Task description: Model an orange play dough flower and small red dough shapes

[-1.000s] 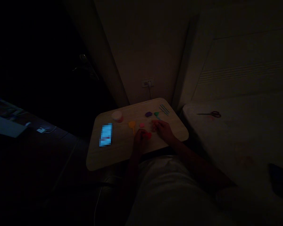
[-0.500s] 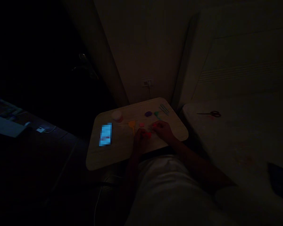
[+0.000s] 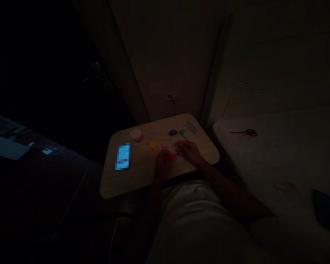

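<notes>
The scene is very dark. My left hand is closed on a soft-looking red lump, perhaps modelling clay, low over the small wooden table. Just to its right, my right hand has its fingers drawn together in a pinch; whatever is between them is too dim to name. Beyond the hands lies a small pink piece. Left of it is a yellow scoop-shaped tool. Farther back sit a purple lump, a green-headed tool and several thin blue-green sticks.
At the table's left are a lit phone and a pale round tub. Scissors rest on the pale surface to the right. A wall socket with a plugged-in cord is behind the table.
Red that showed at my right fingertips is much less visible now, and those fingers have shifted slightly. My left hand stays almost still with the red lump.
</notes>
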Demonstrator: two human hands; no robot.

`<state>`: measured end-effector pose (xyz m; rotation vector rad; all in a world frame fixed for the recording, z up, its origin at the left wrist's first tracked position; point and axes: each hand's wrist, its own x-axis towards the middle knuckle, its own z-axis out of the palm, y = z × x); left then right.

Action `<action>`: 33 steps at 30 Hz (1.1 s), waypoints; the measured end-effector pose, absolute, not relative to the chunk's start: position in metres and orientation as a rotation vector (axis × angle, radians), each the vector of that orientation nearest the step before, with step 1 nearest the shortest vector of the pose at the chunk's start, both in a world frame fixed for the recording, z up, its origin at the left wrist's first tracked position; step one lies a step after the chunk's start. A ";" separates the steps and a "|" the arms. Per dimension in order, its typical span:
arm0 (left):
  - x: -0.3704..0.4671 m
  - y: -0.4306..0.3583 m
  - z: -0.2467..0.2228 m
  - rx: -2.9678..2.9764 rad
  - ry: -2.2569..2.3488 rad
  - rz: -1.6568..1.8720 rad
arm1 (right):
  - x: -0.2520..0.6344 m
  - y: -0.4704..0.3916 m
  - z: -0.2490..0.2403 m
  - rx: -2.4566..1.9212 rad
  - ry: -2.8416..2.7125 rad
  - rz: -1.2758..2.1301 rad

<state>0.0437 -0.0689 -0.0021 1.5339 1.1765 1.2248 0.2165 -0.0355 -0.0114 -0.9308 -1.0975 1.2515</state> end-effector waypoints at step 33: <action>0.045 -0.068 -0.002 1.536 1.181 1.245 | 0.214 -0.035 -0.015 -0.879 -1.036 1.315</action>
